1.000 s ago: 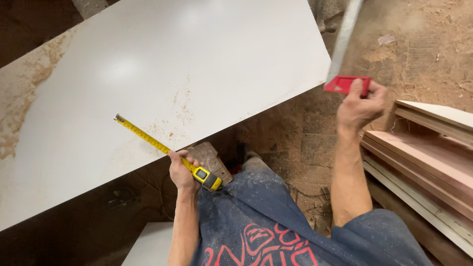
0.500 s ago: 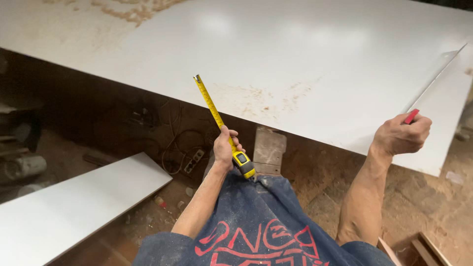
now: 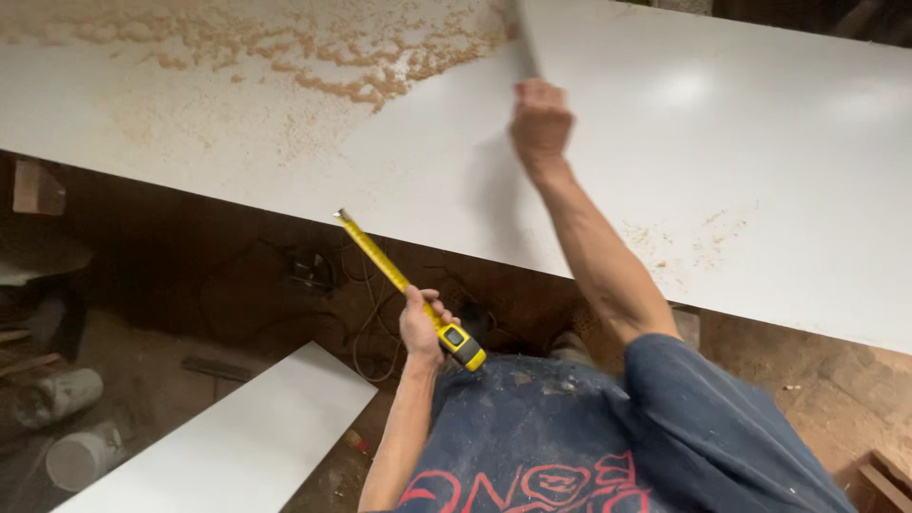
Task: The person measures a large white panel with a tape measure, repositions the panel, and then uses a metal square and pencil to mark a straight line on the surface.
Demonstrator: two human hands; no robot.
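Right hand moved from the board's right edge to mid-board, arm stretched forward, fist closed on a thin pale strip; can't tell what it is. Left hand is wrapped round the yellow tape measure, below the board's near edge. Blade runs up-left, tip at the edge.

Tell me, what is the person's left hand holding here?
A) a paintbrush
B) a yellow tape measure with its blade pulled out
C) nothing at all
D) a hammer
B: the left hand grips a yellow tape measure, and its blade runs up toward the edge of the large white board, while the right hand reaches out over that board.
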